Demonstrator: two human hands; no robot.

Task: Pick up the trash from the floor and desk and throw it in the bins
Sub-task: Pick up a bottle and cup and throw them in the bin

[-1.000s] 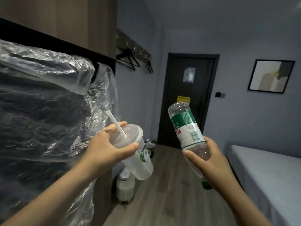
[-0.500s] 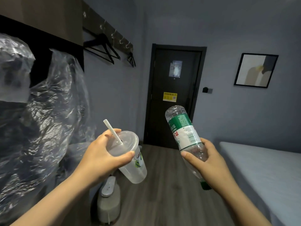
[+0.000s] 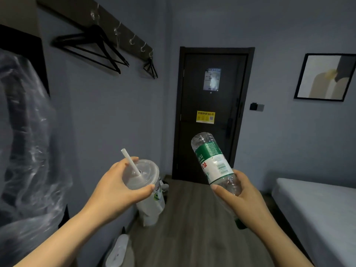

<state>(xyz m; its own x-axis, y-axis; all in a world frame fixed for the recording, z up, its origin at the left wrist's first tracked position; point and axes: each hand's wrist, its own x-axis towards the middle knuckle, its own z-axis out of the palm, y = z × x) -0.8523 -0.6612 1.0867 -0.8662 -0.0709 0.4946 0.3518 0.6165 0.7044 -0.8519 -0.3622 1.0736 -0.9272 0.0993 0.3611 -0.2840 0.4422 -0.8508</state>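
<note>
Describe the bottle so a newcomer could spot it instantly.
Start at the dark door straight ahead. Below its yellow sticker, the right hand grips a clear plastic bottle, base up. Unlike the lidded straw cup in the left hand, it wears a green-and-white label.

A dark door point(image 3: 192, 83) carries a yellow Wi-Fi sticker point(image 3: 205, 117). Black hangers point(image 3: 92, 49) hang from a wall hook rail point(image 3: 115, 22); a framed picture point(image 3: 325, 77) hangs above a bed point(image 3: 317, 209).

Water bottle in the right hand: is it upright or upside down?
Upside down, tilted: the water bottle has its base uppermost, and its green cap sticks out below the right hand.
</note>
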